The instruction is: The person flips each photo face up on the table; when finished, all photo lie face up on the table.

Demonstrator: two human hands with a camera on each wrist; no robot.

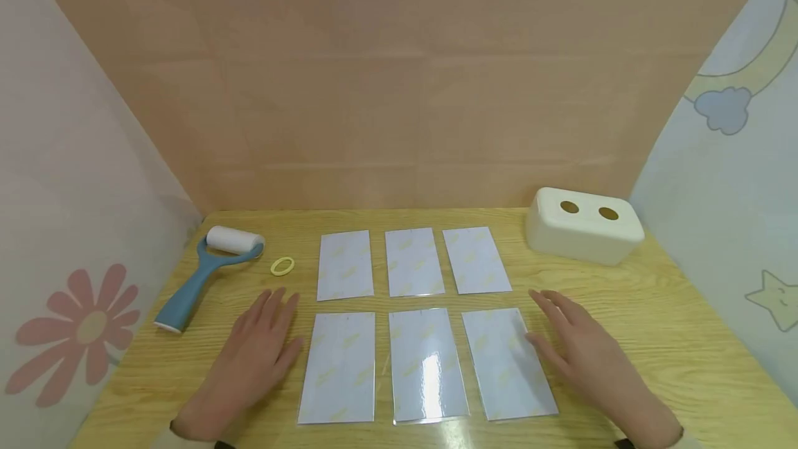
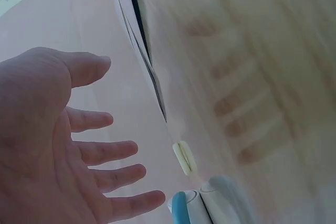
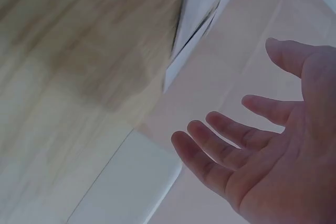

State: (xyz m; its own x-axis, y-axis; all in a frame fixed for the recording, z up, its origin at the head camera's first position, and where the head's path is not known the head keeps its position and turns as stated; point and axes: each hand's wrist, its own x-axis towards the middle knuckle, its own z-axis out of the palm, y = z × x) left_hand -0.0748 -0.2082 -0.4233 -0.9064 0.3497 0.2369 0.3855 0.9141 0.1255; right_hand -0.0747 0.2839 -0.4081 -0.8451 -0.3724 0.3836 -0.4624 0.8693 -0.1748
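Note:
Several white rectangular sheets with faint yellow marks lie flat in two rows of three. My left hand (image 1: 258, 352), palm down with fingers extended, is left of the near-left sheet (image 1: 339, 366) and holds nothing. On the other side, my right hand (image 1: 582, 348) is beside the near-right sheet (image 1: 508, 362), its thumb close to that sheet's right edge. Glare shows on the glossy near-middle sheet (image 1: 408, 366). In both wrist views the fingers are spread and hold nothing; the left palm (image 2: 31, 145) and right palm (image 3: 294, 177) are visible.
A lint roller with a blue handle (image 1: 193, 293) lies at the left, with a small pale yellow ring (image 1: 282, 267) near it. At the back right sits a white box (image 1: 582, 234) with two round holes on top. Panels enclose the wooden table (image 1: 654, 338) on three sides.

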